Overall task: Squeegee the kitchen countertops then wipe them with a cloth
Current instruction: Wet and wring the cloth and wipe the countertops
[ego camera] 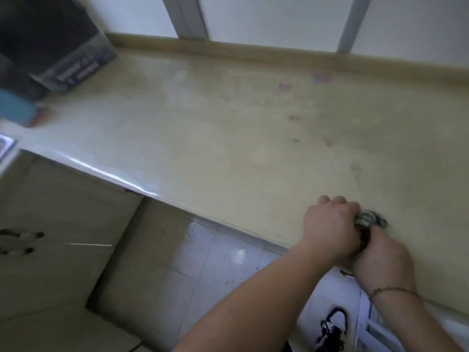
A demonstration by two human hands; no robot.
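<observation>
Clutter sits in the upper left of the frame: a dark box (63, 44) with blurred lettering on its clear lower edge, and just below it a blue object (15, 109) at the picture's left edge, both on the pale yellowish countertop (228, 138). Below the counter's glossy front lip, at lower left, a cabinet door (58, 224) shows, and beside it, toward the lower middle, white floor tiles (228, 255) speckled with dark crumbs. Faint pinkish stains (285, 86) dot the counter right of centre, with a raised beige ledge (253, 53) along the wall behind. Toward the lower right both hands meet just inside the counter's front edge. The left hand (330, 224) has its fingers curled down over a small dark-and-white bundle, probably the cloth (371, 219), though the blur makes it hard to be sure. The right hand (380, 260), a thin bracelet (390, 290) on its wrist, grips the same bundle from the near side, touching the left hand.
</observation>
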